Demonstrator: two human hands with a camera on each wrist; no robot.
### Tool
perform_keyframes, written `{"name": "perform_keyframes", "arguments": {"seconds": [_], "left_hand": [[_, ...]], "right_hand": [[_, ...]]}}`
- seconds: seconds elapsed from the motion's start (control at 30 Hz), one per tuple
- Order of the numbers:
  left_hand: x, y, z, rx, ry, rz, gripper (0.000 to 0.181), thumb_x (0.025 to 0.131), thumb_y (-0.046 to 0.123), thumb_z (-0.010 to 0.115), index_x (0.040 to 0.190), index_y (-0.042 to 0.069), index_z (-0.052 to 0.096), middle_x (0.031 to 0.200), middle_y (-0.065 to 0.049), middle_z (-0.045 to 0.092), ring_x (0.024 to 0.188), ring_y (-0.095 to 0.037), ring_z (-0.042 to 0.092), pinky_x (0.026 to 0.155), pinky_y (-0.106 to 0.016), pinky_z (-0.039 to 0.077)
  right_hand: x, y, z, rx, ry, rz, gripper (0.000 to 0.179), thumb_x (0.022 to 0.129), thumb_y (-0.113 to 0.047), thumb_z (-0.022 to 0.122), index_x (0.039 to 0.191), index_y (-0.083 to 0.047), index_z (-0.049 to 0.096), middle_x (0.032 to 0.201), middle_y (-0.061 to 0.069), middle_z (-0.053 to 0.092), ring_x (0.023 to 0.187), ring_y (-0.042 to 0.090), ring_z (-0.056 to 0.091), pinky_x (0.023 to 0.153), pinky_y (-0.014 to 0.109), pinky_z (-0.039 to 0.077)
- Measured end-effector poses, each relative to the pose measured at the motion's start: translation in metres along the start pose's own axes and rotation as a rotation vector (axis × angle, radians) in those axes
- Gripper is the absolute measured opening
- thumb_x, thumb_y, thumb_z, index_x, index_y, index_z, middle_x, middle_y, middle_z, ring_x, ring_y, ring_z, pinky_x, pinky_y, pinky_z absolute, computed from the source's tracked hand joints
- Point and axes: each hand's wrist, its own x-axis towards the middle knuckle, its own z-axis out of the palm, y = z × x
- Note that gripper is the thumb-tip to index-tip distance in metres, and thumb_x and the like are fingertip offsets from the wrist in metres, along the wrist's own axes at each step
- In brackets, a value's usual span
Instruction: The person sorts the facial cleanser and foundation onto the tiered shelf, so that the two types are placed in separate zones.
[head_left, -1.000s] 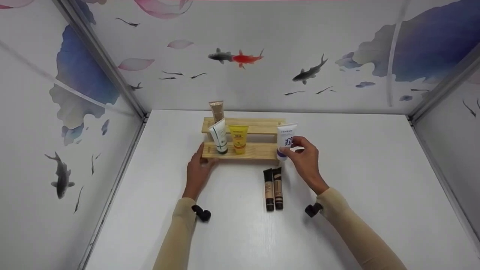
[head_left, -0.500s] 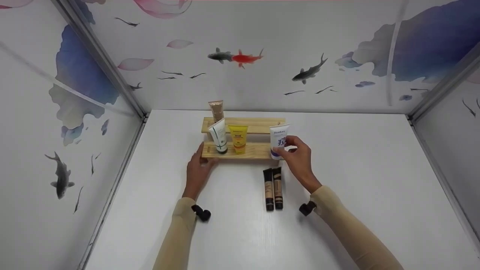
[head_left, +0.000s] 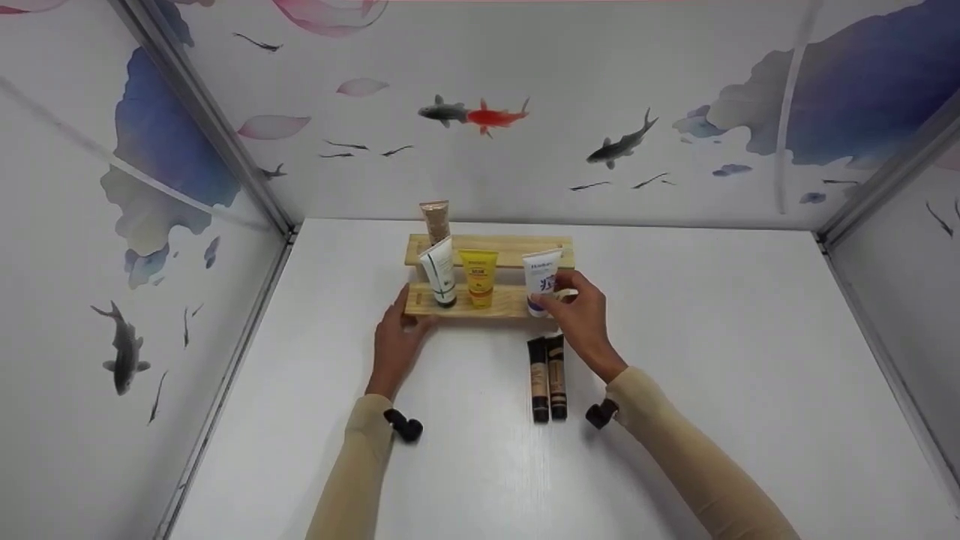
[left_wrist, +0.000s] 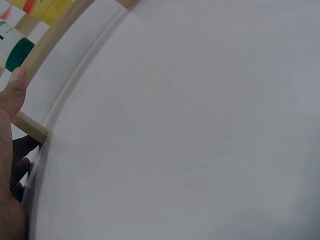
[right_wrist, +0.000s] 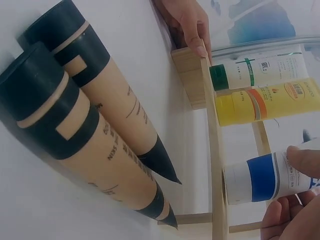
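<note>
My right hand (head_left: 583, 315) pinches a white tube with a blue band (right_wrist: 262, 177) between thumb and fingers. The tube stands cap down at the right of the front step of a two-step wooden rack (head_left: 499, 302). My left hand (head_left: 397, 345) grips the rack's left end, its thumb (left_wrist: 17, 82) on the front edge and its other fingers at the side. On the same step stand a yellow tube (head_left: 480, 279) and a white tube with a green cap (right_wrist: 260, 68), which leans left. A brown tube (head_left: 436, 223) stands on the rear step, partly hidden by the white one.
Two beige tubes with black caps, a left one (head_left: 538, 381) and a right one (head_left: 556, 379), lie side by side on the white table (head_left: 465, 465) in front of the rack. Behind the table rises a wall (head_left: 525, 176) with painted fish.
My right hand has carried the white and blue tube leftward, from the rack's right end to over its front step. The left hand keeps its grip on the rack.
</note>
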Motion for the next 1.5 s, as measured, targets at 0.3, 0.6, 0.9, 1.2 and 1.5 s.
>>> {"name": "perform_keyframes", "arguments": {"seconds": [0.3,0.6,0.9,1.2,1.5], "left_hand": [[0.0,0.0,0.0,0.007,0.004,0.005,0.102,0.096,0.068,0.075,0.175,0.017,0.034,0.138,-0.011,0.067,0.117,-0.025,0.064,0.11,-0.049,0.048],[0.0,-0.001,0.0,0.001,0.009,0.01,0.101,0.096,0.066,0.076,0.174,0.018,0.035,0.133,-0.01,0.067,0.116,-0.024,0.065,0.108,-0.048,0.05],[-0.001,0.0,0.0,-0.005,0.006,0.004,0.103,0.096,0.069,0.075,0.174,0.017,0.034,0.138,-0.009,0.067,0.118,-0.023,0.064,0.109,-0.047,0.05],[0.001,-0.001,0.0,0.009,0.011,0.028,0.096,0.099,0.058,0.078,0.174,0.016,0.035,0.134,-0.01,0.067,0.114,-0.023,0.064,0.105,-0.046,0.051],[0.0,-0.001,0.0,-0.003,0.013,0.027,0.099,0.097,0.062,0.078,0.174,0.017,0.035,0.134,-0.01,0.067,0.115,-0.024,0.064,0.106,-0.046,0.051]], "right_hand": [[0.004,-0.002,0.011,0.002,-0.003,-0.004,0.039,0.095,-0.015,0.09,0.131,-0.007,0.074,0.121,0.007,0.075,0.11,0.024,0.065,0.091,0.038,0.053],[0.007,-0.008,0.021,0.008,-0.007,0.011,0.041,0.096,-0.013,0.088,0.133,-0.006,0.073,0.122,0.008,0.074,0.111,0.024,0.065,0.092,0.038,0.052],[0.008,-0.008,0.028,0.012,-0.005,0.009,0.04,0.095,-0.013,0.088,0.131,-0.005,0.073,0.12,0.009,0.075,0.11,0.024,0.066,0.091,0.037,0.052],[0.009,-0.006,0.033,0.019,-0.002,-0.002,0.038,0.095,-0.015,0.09,0.128,-0.004,0.073,0.118,0.009,0.075,0.109,0.025,0.067,0.089,0.039,0.053],[0.007,-0.005,0.035,0.045,-0.01,0.008,0.04,0.096,-0.014,0.089,0.132,-0.005,0.071,0.122,0.009,0.074,0.112,0.023,0.066,0.091,0.041,0.053]]}}
